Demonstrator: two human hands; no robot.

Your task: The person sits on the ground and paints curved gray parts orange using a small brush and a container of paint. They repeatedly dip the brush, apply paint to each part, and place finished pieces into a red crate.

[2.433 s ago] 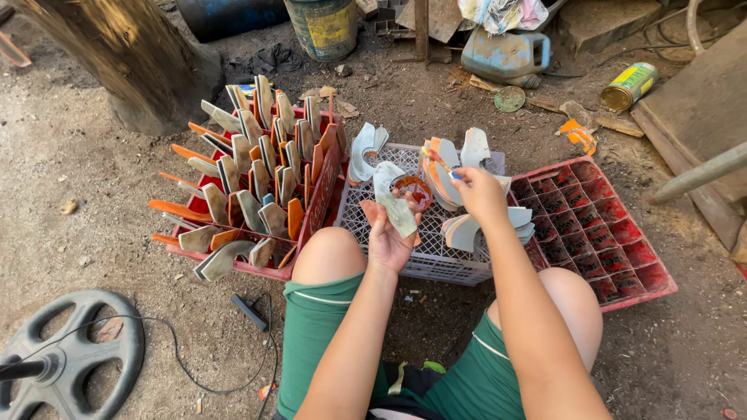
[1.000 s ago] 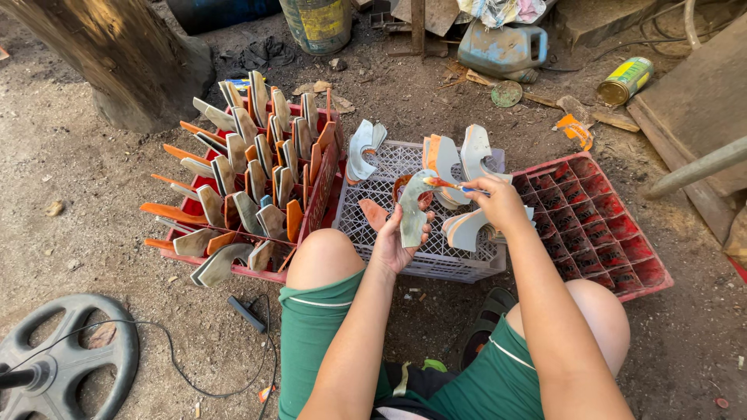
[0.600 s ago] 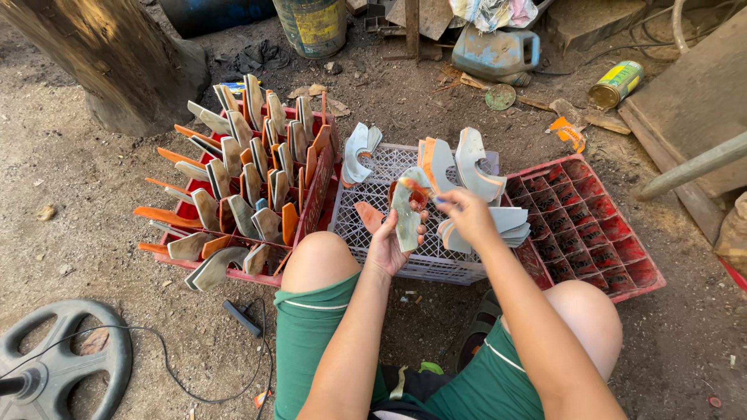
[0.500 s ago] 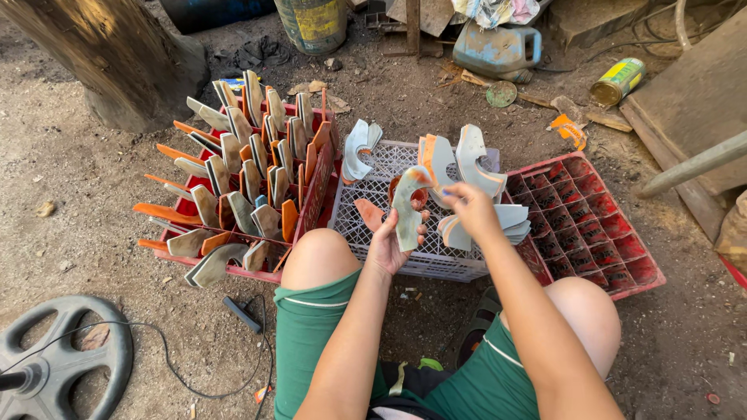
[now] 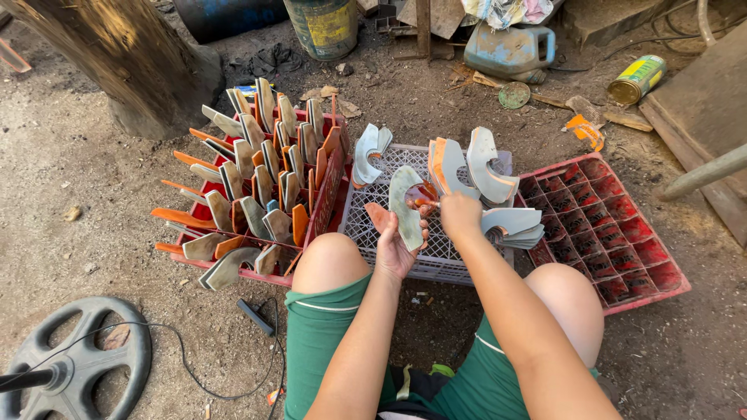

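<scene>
Both hands met over the white crate (image 5: 405, 249) in the head view, forearms reaching forward from the knees. Left hand (image 5: 397, 241) was turned palm-up, its fingers curled around the lower end of a curved grey piece (image 5: 405, 204), which stood nearly upright above the crate. Right hand (image 5: 461, 214) lay knuckles-up just beside it, fingertips pinched on something small and orange at the piece's upper edge; what it was could not be told. Behind the right hand, more curved grey pieces (image 5: 482, 163) stood in the white crate. A red crate (image 5: 257, 187) full of grey and orange pieces sat to the left, touching the white one, and a red divided crate (image 5: 615, 233) lay to the right. A grey wheel (image 5: 78, 358) rested on the dirt at lower left.
</scene>
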